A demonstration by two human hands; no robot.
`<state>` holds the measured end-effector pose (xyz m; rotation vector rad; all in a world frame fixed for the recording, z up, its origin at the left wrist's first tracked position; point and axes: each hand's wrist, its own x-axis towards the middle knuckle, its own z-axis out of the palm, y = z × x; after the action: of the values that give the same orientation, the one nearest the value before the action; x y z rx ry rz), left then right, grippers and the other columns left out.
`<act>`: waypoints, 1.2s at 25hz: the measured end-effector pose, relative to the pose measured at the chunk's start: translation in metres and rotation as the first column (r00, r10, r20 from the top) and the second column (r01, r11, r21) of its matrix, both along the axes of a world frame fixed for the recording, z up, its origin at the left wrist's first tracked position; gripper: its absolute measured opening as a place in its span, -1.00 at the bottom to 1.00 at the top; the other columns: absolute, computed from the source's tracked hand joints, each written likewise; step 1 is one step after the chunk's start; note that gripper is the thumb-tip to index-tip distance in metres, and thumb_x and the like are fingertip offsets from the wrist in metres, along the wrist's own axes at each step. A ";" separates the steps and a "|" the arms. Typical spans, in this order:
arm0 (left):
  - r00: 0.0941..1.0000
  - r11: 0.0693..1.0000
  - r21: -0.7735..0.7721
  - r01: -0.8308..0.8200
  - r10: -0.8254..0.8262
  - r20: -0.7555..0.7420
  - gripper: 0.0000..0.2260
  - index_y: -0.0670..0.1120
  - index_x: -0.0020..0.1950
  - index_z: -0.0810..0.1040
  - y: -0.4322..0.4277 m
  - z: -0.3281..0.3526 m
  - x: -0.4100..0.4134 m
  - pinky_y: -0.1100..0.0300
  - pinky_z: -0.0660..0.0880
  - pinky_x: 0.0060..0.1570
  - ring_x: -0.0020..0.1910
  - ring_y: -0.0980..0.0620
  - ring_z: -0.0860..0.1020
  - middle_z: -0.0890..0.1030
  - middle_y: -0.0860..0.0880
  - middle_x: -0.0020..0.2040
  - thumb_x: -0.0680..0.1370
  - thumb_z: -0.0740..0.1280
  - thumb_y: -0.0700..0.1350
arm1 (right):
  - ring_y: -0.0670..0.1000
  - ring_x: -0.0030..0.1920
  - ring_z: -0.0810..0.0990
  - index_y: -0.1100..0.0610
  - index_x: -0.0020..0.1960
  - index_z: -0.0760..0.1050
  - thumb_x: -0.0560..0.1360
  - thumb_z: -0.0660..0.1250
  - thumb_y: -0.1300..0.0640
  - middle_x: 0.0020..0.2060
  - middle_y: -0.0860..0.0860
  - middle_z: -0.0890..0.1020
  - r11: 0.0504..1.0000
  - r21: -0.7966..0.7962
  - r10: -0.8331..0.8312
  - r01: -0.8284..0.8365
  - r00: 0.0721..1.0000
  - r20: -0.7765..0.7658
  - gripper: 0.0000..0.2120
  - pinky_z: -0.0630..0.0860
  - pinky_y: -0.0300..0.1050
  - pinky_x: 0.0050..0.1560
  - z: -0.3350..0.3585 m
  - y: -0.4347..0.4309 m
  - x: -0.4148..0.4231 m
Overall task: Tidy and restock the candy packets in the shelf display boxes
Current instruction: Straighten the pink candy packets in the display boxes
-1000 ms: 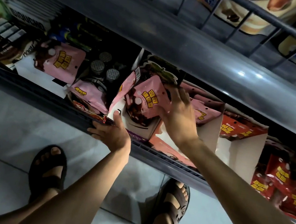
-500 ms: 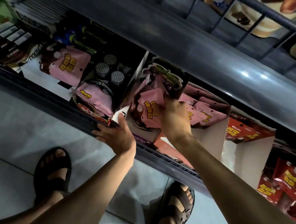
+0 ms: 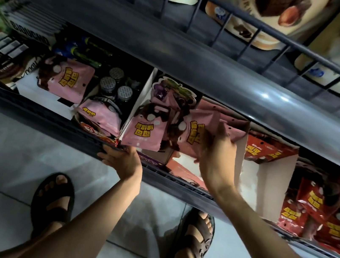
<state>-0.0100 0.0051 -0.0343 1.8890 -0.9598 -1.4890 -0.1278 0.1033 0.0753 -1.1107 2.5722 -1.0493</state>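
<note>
I am seeing the right hand clamping its fingers on a pink candy packet over the display box at the shelf's front edge. The left hand is gripping that box's front lip, fingers curled. Another pink packet is leaning just beside the held 1.

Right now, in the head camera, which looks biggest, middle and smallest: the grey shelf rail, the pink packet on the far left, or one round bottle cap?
1. Grey shelf rail, spanning the picture.
2. Far-left pink packet.
3. Round bottle cap, smallest.
</note>
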 end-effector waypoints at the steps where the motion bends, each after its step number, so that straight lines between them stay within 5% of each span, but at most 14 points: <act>1: 1.000 1.000 0.002 0.006 -0.006 0.004 -0.35 -0.14 0.58 -0.12 0.000 0.000 0.000 -0.18 -0.06 0.47 0.54 -0.24 -0.18 -0.21 -0.22 0.56 0.63 0.18 -0.03 | 0.09 -0.32 0.66 0.18 0.13 0.40 0.61 0.18 0.17 -0.21 0.08 0.64 0.998 -0.033 -0.057 0.060 0.994 0.097 -0.87 0.60 0.03 -0.43 0.000 0.012 0.002; 3: 1.000 1.000 0.002 0.021 -0.021 0.005 -0.35 -0.14 0.58 -0.11 0.001 0.000 0.003 -0.19 -0.06 0.48 0.54 -0.24 -0.17 -0.20 -0.22 0.57 0.63 0.19 -0.02 | 0.07 -0.26 0.69 0.23 0.14 0.41 0.63 0.18 0.13 -0.12 0.13 0.65 0.970 -0.122 -0.155 0.212 0.919 0.362 -0.82 0.62 -0.01 -0.43 0.004 0.034 0.002; 5: 0.999 0.999 -0.003 0.054 -0.054 0.001 -0.33 -0.13 0.58 -0.12 0.003 -0.003 0.008 -0.20 -0.04 0.48 0.54 -0.22 -0.17 -0.21 -0.21 0.57 0.63 0.20 0.00 | 0.07 -0.22 0.70 0.23 0.15 0.42 0.63 0.18 0.14 -0.07 0.11 0.65 0.947 -0.138 -0.200 0.290 0.868 0.455 -0.82 0.62 -0.06 -0.41 0.014 0.052 -0.006; 8: 0.995 0.995 -0.009 0.100 -0.100 0.015 -0.33 -0.14 0.58 -0.12 0.004 -0.006 0.012 -0.15 -0.04 0.47 0.55 -0.20 -0.16 -0.20 -0.21 0.57 0.63 0.19 0.02 | 0.08 -0.28 0.67 0.10 0.18 0.42 0.65 0.14 0.10 -0.17 0.01 0.66 0.987 0.010 -0.161 0.161 0.985 0.061 -0.83 0.60 -0.02 -0.38 0.020 0.067 -0.027; 10: 0.996 0.996 -0.004 0.090 -0.090 0.017 -0.34 -0.17 0.58 -0.09 0.003 -0.001 0.013 -0.14 -0.02 0.45 0.55 -0.22 -0.13 -0.17 -0.23 0.57 0.63 0.20 0.02 | 0.18 -0.23 0.65 0.01 0.27 0.41 0.65 0.11 0.03 -0.14 0.08 0.68 0.968 0.234 -0.024 0.089 0.963 -0.268 -0.77 0.52 -0.04 -0.31 0.020 0.066 -0.041; 12: 0.996 0.997 0.008 0.082 -0.082 0.042 -0.36 -0.18 0.58 -0.05 0.000 0.006 0.012 -0.18 0.02 0.43 0.54 -0.25 -0.09 -0.13 -0.26 0.56 0.63 0.19 0.01 | 0.22 -0.16 0.63 -0.01 0.33 0.41 0.65 0.10 0.02 -0.08 0.13 0.67 0.872 0.484 0.159 0.073 0.893 -0.420 -0.72 0.36 -0.10 -0.26 0.015 0.056 -0.051; 15: 0.996 0.996 0.020 0.085 -0.085 0.006 -0.36 -0.16 0.56 0.03 -0.006 0.007 0.016 -0.15 0.07 0.43 0.55 -0.22 -0.06 -0.09 -0.26 0.57 0.60 0.26 -0.01 | 0.14 -0.09 0.60 -0.06 0.34 0.39 0.65 0.13 0.09 -0.01 0.08 0.62 0.751 0.658 0.317 0.045 0.850 -0.420 -0.72 0.35 -0.08 -0.15 -0.001 0.033 -0.055; 19: 0.980 0.991 -0.056 0.119 -0.126 -0.152 -0.19 -0.11 0.57 0.04 0.000 -0.006 0.036 -0.06 0.03 0.49 0.56 -0.07 -0.07 -0.04 -0.14 0.58 0.42 0.39 0.00 | 0.12 -0.05 0.56 -0.11 0.31 0.40 0.61 0.22 0.16 -0.04 0.03 0.60 0.749 0.655 0.246 0.102 0.875 -0.418 -0.69 0.37 -0.03 -0.11 -0.021 0.012 -0.062; 22: 0.948 0.998 0.004 -0.064 0.062 -0.313 -0.43 -0.03 0.56 0.14 0.005 -0.011 0.044 0.04 0.08 0.45 0.53 -0.02 0.16 0.15 -0.05 0.56 0.58 0.24 -0.13 | 0.14 -0.01 0.58 -0.12 0.32 0.40 0.62 0.20 0.16 -0.01 0.05 0.62 0.742 0.662 0.236 0.110 0.881 -0.411 -0.68 0.40 0.00 -0.04 -0.028 0.010 -0.062; 24: 0.897 0.979 0.101 -0.179 0.205 -0.392 -0.52 0.00 0.54 0.21 0.004 -0.007 0.040 0.07 0.10 0.43 0.49 -0.01 0.23 0.24 -0.01 0.53 0.62 0.17 -0.01 | 0.15 0.02 0.58 -0.12 0.34 0.39 0.63 0.16 0.17 0.02 0.07 0.63 0.729 0.677 0.224 0.104 0.898 -0.380 -0.66 0.39 0.01 0.03 -0.029 0.012 -0.060; 30: 0.998 0.999 -0.044 0.012 -0.015 -0.057 -0.26 -0.14 0.57 0.02 0.004 0.001 0.019 -0.02 0.25 0.35 0.46 -0.19 0.26 0.17 -0.20 0.52 0.55 0.30 0.14 | 0.14 0.03 0.59 -0.07 0.32 0.44 0.64 0.14 0.16 0.05 0.08 0.62 0.714 0.688 0.212 0.128 0.897 -0.387 -0.70 0.30 -0.05 -0.07 -0.022 0.015 -0.064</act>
<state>0.0087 0.0088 -0.0329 1.8029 -0.9725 -1.5097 -0.1920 0.1185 0.0530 -1.2484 2.8197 0.2933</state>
